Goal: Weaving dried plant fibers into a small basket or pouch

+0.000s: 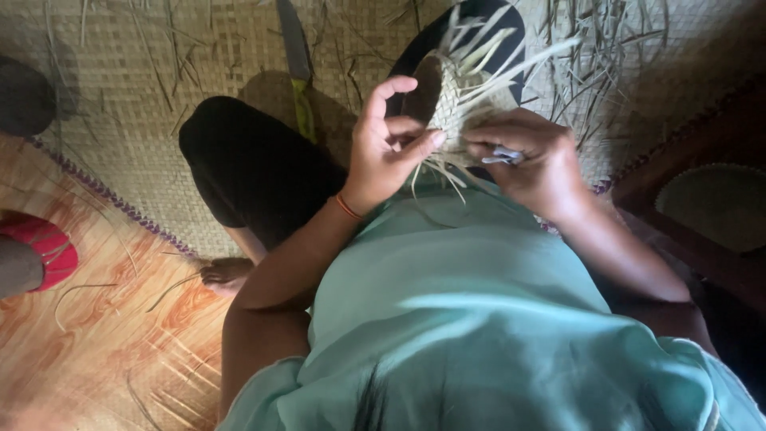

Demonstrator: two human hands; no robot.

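Note:
A small half-woven straw basket [461, 89] with loose pale strands sticking up sits in front of my chest. My left hand [388, 142] pinches its near edge between thumb and finger, an orange band on the wrist. My right hand [533, 160] grips the basket's right side and holds a small pale tool [503, 155] against the weave. Loose strand ends [440, 174] hang down between the two hands.
I sit on a woven straw mat [136, 96] with a knife [297, 64] lying on it past my knee. Cut straw pieces [606, 48] litter the mat at right. A wooden stool [702, 207] stands at right, a red sandal [44, 249] at left.

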